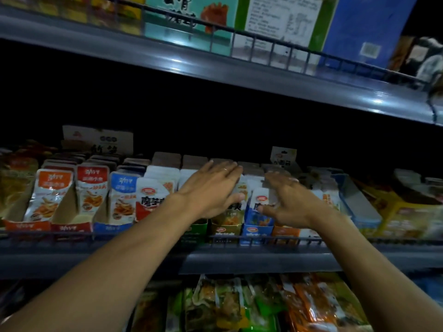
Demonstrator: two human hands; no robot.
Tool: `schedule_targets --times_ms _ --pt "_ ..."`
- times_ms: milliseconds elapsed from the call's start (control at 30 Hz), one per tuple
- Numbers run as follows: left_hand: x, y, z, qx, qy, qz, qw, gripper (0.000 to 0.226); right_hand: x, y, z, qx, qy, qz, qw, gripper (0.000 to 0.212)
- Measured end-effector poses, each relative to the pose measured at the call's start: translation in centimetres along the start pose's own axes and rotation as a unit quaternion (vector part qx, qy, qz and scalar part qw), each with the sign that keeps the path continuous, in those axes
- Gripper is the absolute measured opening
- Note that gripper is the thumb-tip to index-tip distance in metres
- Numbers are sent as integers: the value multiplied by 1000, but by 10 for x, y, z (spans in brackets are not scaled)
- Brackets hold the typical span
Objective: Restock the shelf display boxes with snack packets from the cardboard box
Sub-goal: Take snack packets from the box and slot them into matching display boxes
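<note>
Left hand: the left hand [211,190] reaches over the middle shelf [263,258] with fingers straight and spread, palm down, resting on the tops of the white packets [163,173] standing in the display boxes; a ring shows on one finger.
Right hand: the right hand [291,202] is open too, fingers loosely spread, just beside the left hand and over the packet row above the blue box [256,232]; whether it touches the packets cannot be told, as it is blurred.
Packets: upright in rows inside the boxes, filling the shelf from left to right.
Boxes: an orange box [26,226], a red box [70,227] and another blue box [110,228] stand side by side at the left; a green box [196,230] sits below the left wrist.
Rail: a wire rail [143,236] runs along the shelf front.
Upper shelf: large cartons [191,17] stand behind a wire rail.
Lower shelf: clear bags [239,305] of green and orange snacks.
</note>
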State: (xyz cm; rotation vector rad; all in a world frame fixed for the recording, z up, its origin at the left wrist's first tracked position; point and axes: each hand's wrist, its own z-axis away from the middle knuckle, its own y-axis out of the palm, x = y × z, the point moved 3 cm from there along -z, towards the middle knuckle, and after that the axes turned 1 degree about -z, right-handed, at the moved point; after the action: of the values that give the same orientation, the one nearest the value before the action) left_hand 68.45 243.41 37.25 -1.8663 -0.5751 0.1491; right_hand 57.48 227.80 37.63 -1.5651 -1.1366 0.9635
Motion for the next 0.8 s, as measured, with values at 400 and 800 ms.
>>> schedule_targets --times_ms 400,800 --pt "-34 3 -31 14 -21 -27 999 79 -58 3 -22 -13 49 -174 983 52" --pt "-33 9 -40 35 -58 -54 996 59 -69 16 -35 -4 34 -128 991 50"
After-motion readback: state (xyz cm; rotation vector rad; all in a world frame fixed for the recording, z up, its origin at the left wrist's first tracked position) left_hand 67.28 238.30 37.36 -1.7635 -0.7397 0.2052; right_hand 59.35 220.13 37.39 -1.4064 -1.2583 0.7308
